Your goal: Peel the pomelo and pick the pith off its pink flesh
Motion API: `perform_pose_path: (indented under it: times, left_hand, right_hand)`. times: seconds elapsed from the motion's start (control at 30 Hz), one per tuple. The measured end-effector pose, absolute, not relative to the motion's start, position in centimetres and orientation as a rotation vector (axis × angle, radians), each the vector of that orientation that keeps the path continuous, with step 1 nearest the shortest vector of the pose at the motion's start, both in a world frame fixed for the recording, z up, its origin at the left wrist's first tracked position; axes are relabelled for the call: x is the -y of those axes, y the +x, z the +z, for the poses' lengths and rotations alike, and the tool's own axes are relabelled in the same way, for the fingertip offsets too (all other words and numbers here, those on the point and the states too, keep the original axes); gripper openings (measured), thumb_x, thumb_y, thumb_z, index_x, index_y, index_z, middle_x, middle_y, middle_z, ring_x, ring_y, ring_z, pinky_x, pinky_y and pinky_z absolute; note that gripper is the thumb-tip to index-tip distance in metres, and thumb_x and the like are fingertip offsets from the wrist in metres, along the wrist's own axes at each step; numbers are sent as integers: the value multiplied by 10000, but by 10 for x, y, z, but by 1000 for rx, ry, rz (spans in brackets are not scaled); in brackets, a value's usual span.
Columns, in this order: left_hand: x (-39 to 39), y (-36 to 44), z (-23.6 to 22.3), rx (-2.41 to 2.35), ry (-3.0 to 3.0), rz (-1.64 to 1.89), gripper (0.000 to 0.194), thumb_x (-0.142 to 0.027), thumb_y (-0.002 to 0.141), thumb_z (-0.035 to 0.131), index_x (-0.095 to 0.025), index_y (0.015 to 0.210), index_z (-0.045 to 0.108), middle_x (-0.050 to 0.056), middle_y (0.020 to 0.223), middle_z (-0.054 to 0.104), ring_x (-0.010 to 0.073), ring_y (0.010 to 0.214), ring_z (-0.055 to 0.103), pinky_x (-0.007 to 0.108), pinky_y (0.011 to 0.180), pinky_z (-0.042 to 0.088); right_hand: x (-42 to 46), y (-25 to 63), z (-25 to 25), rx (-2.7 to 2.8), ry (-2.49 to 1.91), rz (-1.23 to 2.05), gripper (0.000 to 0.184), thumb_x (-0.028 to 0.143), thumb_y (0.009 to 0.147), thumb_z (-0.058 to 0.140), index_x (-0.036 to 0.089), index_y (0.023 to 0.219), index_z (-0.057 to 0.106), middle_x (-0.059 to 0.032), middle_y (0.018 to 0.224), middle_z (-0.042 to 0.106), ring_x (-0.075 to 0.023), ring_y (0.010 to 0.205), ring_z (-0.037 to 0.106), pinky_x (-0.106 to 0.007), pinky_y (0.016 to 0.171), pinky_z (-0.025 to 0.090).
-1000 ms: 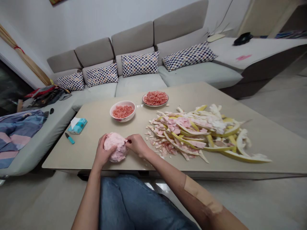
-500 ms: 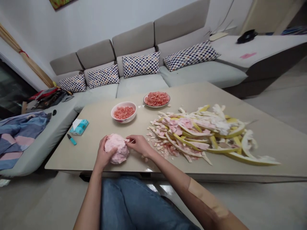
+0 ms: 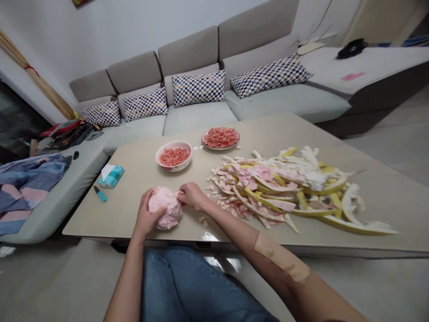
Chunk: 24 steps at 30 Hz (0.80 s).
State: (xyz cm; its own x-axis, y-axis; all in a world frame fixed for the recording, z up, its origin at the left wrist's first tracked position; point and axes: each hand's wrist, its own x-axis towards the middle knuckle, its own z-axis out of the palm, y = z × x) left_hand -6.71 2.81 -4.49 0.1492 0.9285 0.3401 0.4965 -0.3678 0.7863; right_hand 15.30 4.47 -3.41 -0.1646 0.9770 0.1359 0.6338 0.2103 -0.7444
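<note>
A peeled pink pomelo [image 3: 166, 208] rests near the front edge of the table, its surface covered in pale pink pith. My left hand [image 3: 149, 212] is wrapped round its left side, the thumb across the front. At its upper right side, my right hand [image 3: 191, 196] pinches a bit of pith that seems still joined to the fruit. The right fingertips are closed and partly hidden. To the right spreads a heap of pomelo peel [image 3: 278, 188], yellow outside and white or pink inside.
Behind the fruit stand a white bowl [image 3: 179, 167] and a dark-rimmed plate [image 3: 220, 148], both holding pink pulp pieces. A tissue pack [image 3: 112, 177] and a teal-handled knife [image 3: 100, 193] lie at the left. A grey sofa [image 3: 197, 118] runs behind the table [image 3: 134, 154].
My right hand has closed in nearer to the pomelo, its fingers now more curled at the pith. My left hand keeps its hold. The view has shifted slightly.
</note>
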Motion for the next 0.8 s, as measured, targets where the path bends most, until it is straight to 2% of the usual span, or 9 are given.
perform_pose_path:
  times: [0.13,0.27,0.33,0.4,0.57,0.67,0.8]
  left_hand:
    - [-27,-69,-47,-1334,1925,1150,710,-427,702,736,-213,1330,484,120,1375,494,279,1308,464,459,1125,345]
    - [-28,-73,-39,-1339,1940,1086,712,-416,707,739,-212,1337,476,122,1390,488,273,1304,471,444,1119,350]
    - [-27,-71,-29,-1360,1975,1009,689,-406,714,740,-214,1324,486,119,1371,506,267,1280,491,443,1109,356]
    - [-25,-63,-19,-1412,2001,965,634,-410,724,731,-205,1283,514,117,1314,544,263,1236,519,448,1092,369]
    - [-20,-32,-9,-1643,1964,1153,501,-437,749,699,-202,1170,561,102,1162,606,268,1117,567,452,1014,424]
    - [-21,-24,-13,-1693,1987,1220,383,-407,775,672,-218,1099,593,86,1119,620,267,1095,571,438,1004,428]
    - [-23,-28,-15,-1636,1989,1226,341,-385,781,667,-216,1068,595,75,1086,630,256,1059,582,410,970,448]
  right_hand:
    - [-35,165,-49,1791,-1390,922,219,201,888,535,142,797,725,-11,627,715,-111,530,639,-174,495,431]
    - [-27,167,-47,1682,-1295,1046,215,300,886,602,160,990,726,-17,761,741,-102,533,634,-179,496,426]
    - [-27,164,-41,1730,-1314,951,180,270,877,608,172,946,742,-8,723,728,-100,546,613,-183,527,407]
    - [-29,161,-34,1825,-1348,823,174,239,872,603,167,819,753,-12,668,711,-107,578,600,-192,559,384]
    - [-29,153,-37,1875,-1445,576,203,198,837,601,153,680,721,-59,683,713,-128,631,581,-217,592,356]
    - [-31,149,-55,1517,-1408,826,205,193,807,602,156,627,694,-38,622,689,-121,598,569,-202,572,379]
    - [-36,143,-79,1099,-1347,1132,197,253,823,578,142,760,727,-15,549,663,-126,510,589,-198,506,451]
